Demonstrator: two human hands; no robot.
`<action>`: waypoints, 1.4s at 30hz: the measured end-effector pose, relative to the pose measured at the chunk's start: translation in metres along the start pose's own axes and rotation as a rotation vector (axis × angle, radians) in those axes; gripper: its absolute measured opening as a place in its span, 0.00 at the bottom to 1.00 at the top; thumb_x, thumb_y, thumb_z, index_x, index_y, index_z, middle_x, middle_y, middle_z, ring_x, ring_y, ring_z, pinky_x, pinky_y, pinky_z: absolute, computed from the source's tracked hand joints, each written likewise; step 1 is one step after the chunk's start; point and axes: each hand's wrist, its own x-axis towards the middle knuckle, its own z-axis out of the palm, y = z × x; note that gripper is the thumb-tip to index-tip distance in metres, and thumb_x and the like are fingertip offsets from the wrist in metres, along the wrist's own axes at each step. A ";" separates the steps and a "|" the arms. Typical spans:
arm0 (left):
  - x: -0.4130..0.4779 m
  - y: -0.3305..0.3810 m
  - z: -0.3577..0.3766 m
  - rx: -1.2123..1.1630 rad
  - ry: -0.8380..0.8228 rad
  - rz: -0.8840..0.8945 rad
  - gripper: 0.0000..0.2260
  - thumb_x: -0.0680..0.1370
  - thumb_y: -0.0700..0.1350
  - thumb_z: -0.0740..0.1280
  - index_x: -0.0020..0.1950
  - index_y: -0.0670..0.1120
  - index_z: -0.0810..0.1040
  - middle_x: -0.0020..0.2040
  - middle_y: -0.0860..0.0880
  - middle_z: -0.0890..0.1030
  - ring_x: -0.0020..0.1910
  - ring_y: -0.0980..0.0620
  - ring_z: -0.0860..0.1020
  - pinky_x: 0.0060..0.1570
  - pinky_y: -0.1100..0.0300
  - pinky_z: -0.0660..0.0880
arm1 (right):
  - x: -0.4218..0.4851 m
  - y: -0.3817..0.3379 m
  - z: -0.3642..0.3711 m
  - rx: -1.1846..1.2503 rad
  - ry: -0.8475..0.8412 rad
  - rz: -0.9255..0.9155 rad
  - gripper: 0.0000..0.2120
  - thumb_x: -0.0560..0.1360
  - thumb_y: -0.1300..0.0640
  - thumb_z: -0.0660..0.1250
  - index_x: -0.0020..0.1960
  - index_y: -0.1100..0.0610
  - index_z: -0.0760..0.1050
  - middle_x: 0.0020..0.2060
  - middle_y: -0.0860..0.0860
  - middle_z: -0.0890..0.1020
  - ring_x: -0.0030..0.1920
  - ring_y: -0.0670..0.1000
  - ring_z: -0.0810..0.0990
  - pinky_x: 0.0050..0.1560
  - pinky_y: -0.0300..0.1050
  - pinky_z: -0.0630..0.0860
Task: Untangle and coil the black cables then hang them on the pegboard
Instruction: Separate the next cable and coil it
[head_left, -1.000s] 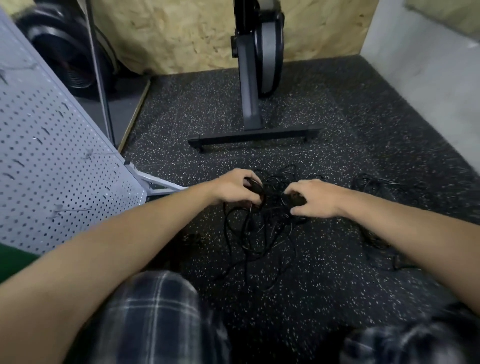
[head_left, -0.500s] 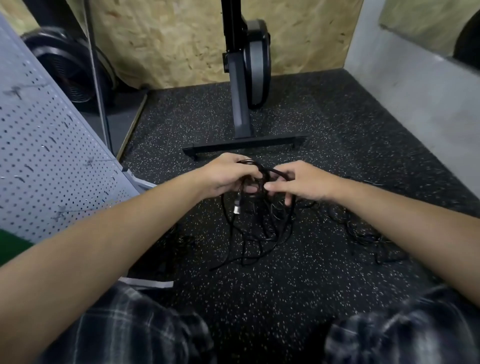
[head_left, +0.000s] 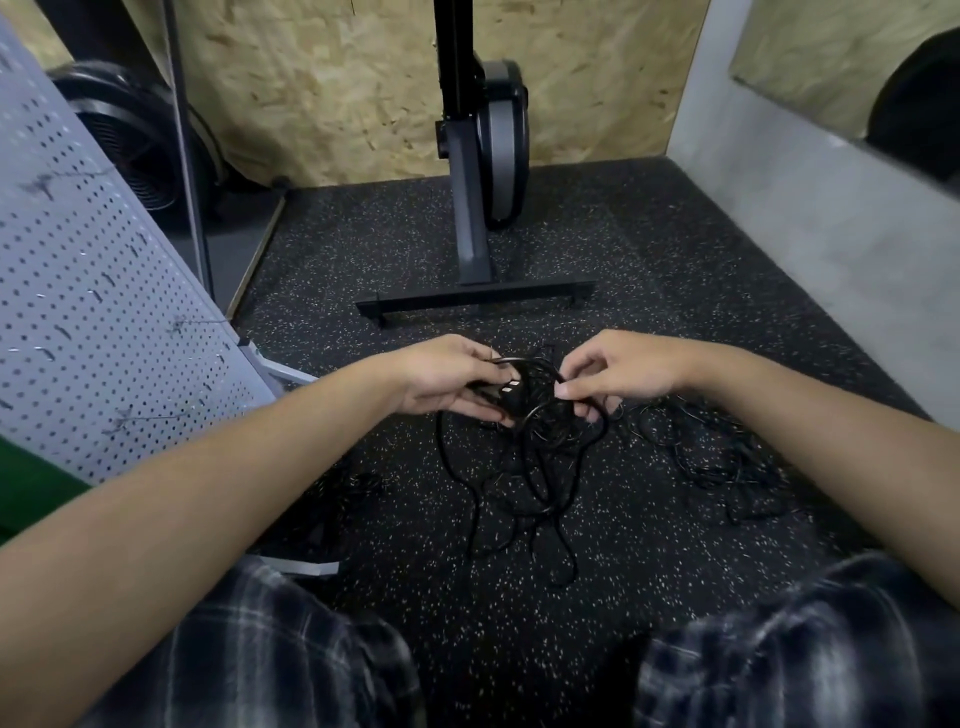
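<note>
A tangle of black cables (head_left: 524, 467) hangs from both my hands down to the speckled black floor. My left hand (head_left: 447, 379) grips a cable end with a plug (head_left: 506, 388) showing metal contacts. My right hand (head_left: 618, 371) pinches a loop of the same tangle just to the right, a short gap from the left hand. A second heap of thin black cable (head_left: 722, 457) lies on the floor under my right forearm. The grey pegboard (head_left: 104, 312) with small hooks leans at the left.
An exercise machine with a black crossbar foot (head_left: 478, 304) stands just beyond the hands. A grey wall (head_left: 810, 218) bounds the right side, chipboard the back. A black fan (head_left: 140, 145) sits behind the pegboard. My knees in plaid fabric (head_left: 810, 654) fill the bottom.
Both hands have lifted the tangle off the floor and drawn slightly apart. A plug end now shows in my left hand. The view has tilted up.
</note>
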 end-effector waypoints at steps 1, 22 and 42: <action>0.001 -0.001 0.001 -0.004 0.009 0.003 0.06 0.83 0.38 0.67 0.58 0.40 0.82 0.59 0.36 0.85 0.55 0.37 0.86 0.58 0.52 0.83 | 0.001 0.002 0.000 0.006 -0.012 0.010 0.11 0.84 0.52 0.68 0.54 0.60 0.83 0.41 0.50 0.87 0.43 0.45 0.85 0.46 0.43 0.79; -0.002 0.008 -0.005 -0.003 0.064 -0.007 0.21 0.80 0.32 0.68 0.70 0.47 0.80 0.61 0.39 0.84 0.50 0.40 0.87 0.47 0.58 0.85 | 0.009 0.012 0.005 -0.069 0.014 0.115 0.13 0.84 0.52 0.67 0.68 0.52 0.74 0.49 0.49 0.88 0.50 0.49 0.88 0.50 0.52 0.81; -0.022 0.036 -0.017 0.003 0.176 0.405 0.20 0.76 0.24 0.57 0.53 0.39 0.85 0.49 0.41 0.83 0.43 0.46 0.84 0.40 0.59 0.81 | -0.003 0.006 -0.010 0.079 0.563 0.108 0.13 0.81 0.42 0.70 0.45 0.47 0.87 0.42 0.47 0.89 0.46 0.46 0.88 0.52 0.47 0.80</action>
